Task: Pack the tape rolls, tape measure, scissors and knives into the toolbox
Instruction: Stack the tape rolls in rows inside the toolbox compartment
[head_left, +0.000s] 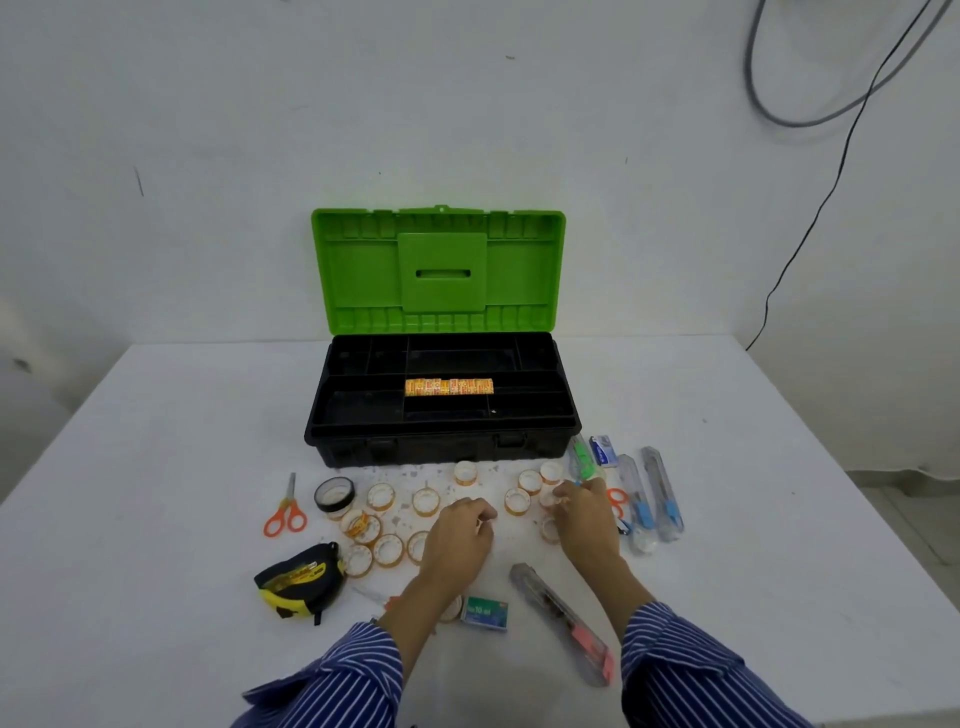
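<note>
The toolbox (441, 410) sat open at the far middle of the white desk (156, 467), its green lid (439, 270) upright against the wall and its black tray divided into compartments. A row of orange-printed tape rolls (449, 386) lay in the tray's middle compartment.

Both hands were over the desk in front of the toolbox, with blue striped sleeves (691, 670) at the wrists. The left hand (460, 530) was curled, knuckles up; whether anything sat inside the fingers could not be told. The right hand (584, 512) had its fingertips pinched on a small tape roll (550, 500) among the loose rolls.

More small orange-rimmed rolls (382, 498) were scattered on the desk between the hands and the toolbox front, and left of the left hand. A black tape roll (335, 493) stood just left of them. Orange-handled scissors (285, 512) lay further left, well apart from the hands. The yellow and black tape measure (298, 579) lay near left, close to the lowest rolls.

Two blue-tipped utility knives (652, 499) lay side by side right of the right hand; a second orange scissor handle (617, 500) showed beside that hand. A grey and pink knife (563, 618) lay diagonally between the forearms. A small green box (484, 613) rested just left of it.
</note>
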